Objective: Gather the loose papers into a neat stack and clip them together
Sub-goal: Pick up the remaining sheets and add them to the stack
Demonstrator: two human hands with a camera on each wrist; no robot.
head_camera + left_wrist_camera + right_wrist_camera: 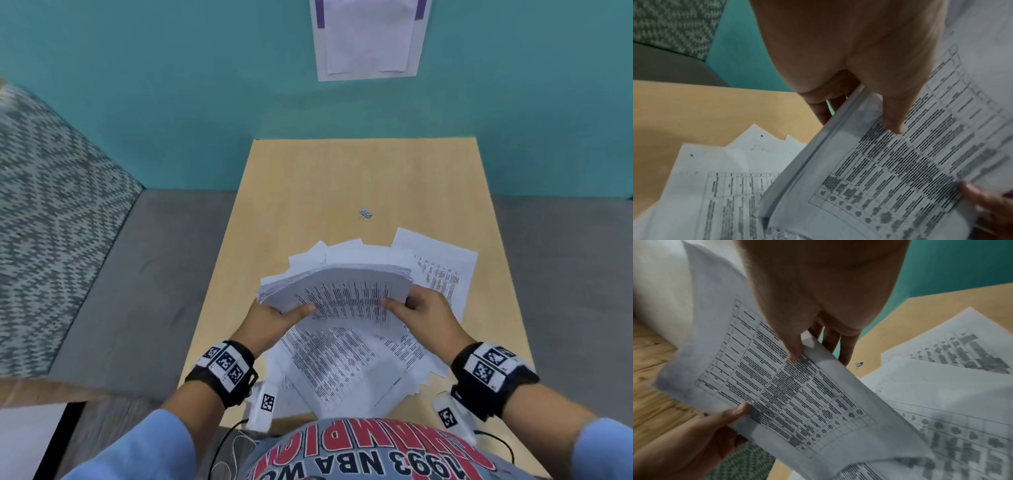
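Observation:
A thick bundle of printed papers (337, 291) is lifted above the wooden table (308, 178), bowed upward between my two hands. My left hand (277, 315) grips its left edge, thumb on top and fingers underneath (885, 104). My right hand (416, 308) grips the right edge the same way (797, 344). Loose printed sheets (346, 363) lie spread on the table beneath and around the bundle, one off to the right (442, 270). A small binder clip (365, 213) lies alone on the table beyond the papers, also visible as the binder clip (858, 364) past my right fingers.
A teal wall (171, 102) stands behind the table, with a taped paper sheet (368, 37) on it. A patterned cushion (51, 205) and a grey seat (137, 274) lie to the left. The table's far half around the clip is bare wood.

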